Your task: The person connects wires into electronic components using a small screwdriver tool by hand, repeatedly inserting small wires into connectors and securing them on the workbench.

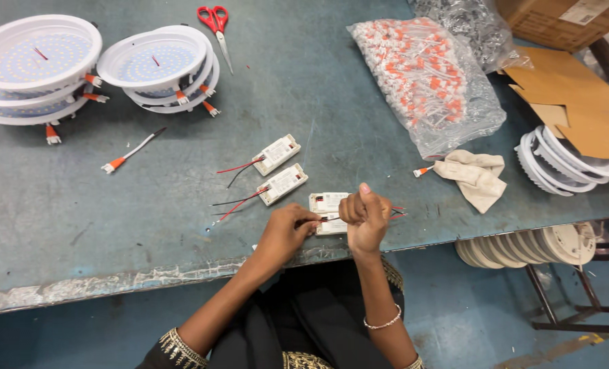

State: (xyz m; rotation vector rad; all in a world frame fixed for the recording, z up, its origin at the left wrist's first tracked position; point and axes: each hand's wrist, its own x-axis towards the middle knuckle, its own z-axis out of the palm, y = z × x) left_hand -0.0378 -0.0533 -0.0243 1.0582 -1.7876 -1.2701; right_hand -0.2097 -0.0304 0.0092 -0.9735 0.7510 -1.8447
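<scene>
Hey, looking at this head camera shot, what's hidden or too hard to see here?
- What the right hand pinches: hidden by its curled fingers.
- The white driver boxes under the hands: partly covered by both hands.
- The wire tips at the left hand: too small to tell.
- The cardboard box at top right: cut off by the frame edge.
- Single pieces in the bag of orange-and-white connectors: too small and blurred by plastic.

I see a worn, matt painted table, scuffed at its edge. Glossy white plastic lamps and matt white plastic boxes rest there, beside a crinkly clear bag, soft cloth and brown cardboard.
</scene>
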